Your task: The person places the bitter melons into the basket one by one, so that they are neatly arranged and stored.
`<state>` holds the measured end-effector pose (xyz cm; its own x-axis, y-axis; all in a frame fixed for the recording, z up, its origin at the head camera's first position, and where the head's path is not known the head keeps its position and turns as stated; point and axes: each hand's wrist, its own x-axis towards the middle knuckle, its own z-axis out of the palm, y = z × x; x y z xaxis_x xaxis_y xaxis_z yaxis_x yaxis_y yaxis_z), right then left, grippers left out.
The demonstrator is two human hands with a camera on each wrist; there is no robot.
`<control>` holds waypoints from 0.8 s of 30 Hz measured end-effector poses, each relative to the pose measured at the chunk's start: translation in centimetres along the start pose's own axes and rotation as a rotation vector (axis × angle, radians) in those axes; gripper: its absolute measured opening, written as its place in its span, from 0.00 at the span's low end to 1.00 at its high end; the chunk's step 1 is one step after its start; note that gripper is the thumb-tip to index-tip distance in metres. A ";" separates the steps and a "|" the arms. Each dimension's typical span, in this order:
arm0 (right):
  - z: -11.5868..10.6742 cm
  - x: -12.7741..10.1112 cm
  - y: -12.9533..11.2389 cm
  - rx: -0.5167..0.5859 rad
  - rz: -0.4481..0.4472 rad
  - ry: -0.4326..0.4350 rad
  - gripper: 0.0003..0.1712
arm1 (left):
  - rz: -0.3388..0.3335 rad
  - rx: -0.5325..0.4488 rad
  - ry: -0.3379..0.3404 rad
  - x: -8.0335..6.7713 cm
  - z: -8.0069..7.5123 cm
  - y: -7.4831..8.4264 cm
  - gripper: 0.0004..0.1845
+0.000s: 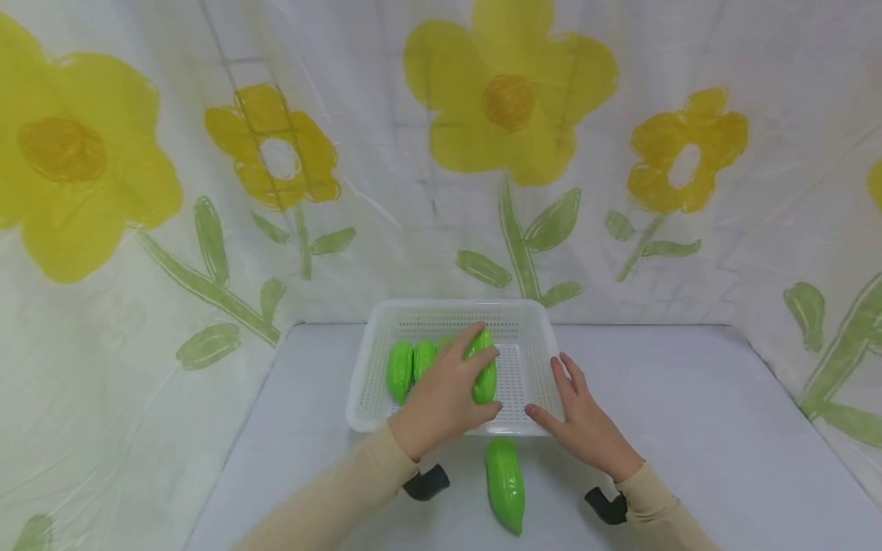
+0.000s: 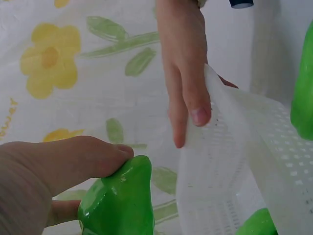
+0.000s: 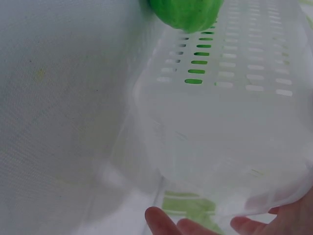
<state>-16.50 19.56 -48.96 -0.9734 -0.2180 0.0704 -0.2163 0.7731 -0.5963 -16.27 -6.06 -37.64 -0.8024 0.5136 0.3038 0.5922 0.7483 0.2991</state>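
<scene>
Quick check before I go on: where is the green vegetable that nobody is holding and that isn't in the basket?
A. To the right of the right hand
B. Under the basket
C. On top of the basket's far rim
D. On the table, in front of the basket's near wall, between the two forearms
D: the head view shows the loose green vegetable lying on the table just in front of the white basket, between the forearms.

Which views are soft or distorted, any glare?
Head view: sharp, wide-angle bending at the edges, even light, soft shadows under the basket. Left wrist view: left hand blurred up close, glossy highlights on the green vegetable it grips. Right wrist view: basket wall hazy, right hand's fingertips out of focus.
</scene>
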 end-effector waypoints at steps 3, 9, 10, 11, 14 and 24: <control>0.0 0.0 0.1 0.003 0.001 -0.002 0.59 | -0.014 0.010 -0.048 1.9 0.6 -0.8 0.37; 0.0 0.0 0.1 0.003 -0.009 0.004 0.58 | -0.055 0.001 -0.131 5.1 2.2 -2.0 0.37; 0.0 0.0 0.1 0.005 -0.009 0.004 0.58 | -0.058 0.007 -0.136 5.5 2.5 -2.1 0.37; 0.0 0.0 0.1 0.005 -0.009 0.003 0.58 | -0.059 0.016 -0.138 5.9 2.8 -2.3 0.37; 0.0 0.0 0.1 0.007 -0.008 0.003 0.58 | -0.064 0.043 -0.150 7.0 3.7 -2.7 0.37; 0.0 0.0 0.3 0.010 -0.010 0.011 0.57 | -0.090 0.039 -0.203 9.4 5.6 -3.5 0.36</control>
<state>-16.54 19.75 -49.15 -0.9719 -0.2191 0.0856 -0.2255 0.7645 -0.6038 -26.29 -1.53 -40.94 -0.8528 0.5148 0.0875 0.5170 0.8089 0.2800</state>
